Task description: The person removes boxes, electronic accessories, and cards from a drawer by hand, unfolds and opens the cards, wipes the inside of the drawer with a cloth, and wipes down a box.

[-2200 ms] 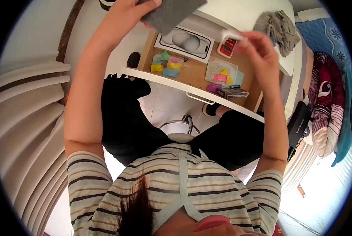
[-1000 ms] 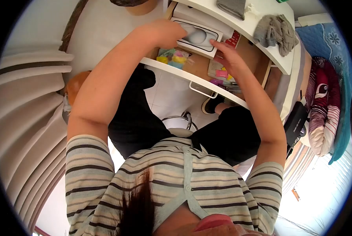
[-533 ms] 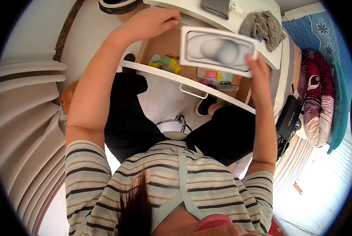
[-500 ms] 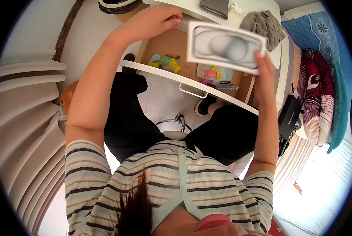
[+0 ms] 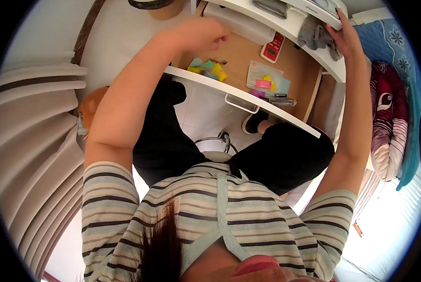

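My right hand grips the end of a white phone box lettered "iPhone", at the top right over the white desktop. The box's far part is cut off by the frame edge. Over the left side of the open drawer hovers my left hand, slightly blurred, its fingers curled in. Whatever it holds, if anything, is hidden. Below it in the drawer are yellow and green packets. A white box and a red device with buttons lie farther back.
Grey cloths lie on the desk beside the phone box. Pink and yellow slips and pens sit at the drawer's front right. A bin stands at upper left; patterned cushions are on the right.
My right hand has carried the phone box up and right, from over the drawer to the desktop. The drawer's inside now shows the red device. My left hand stays curled, slightly lower in view.
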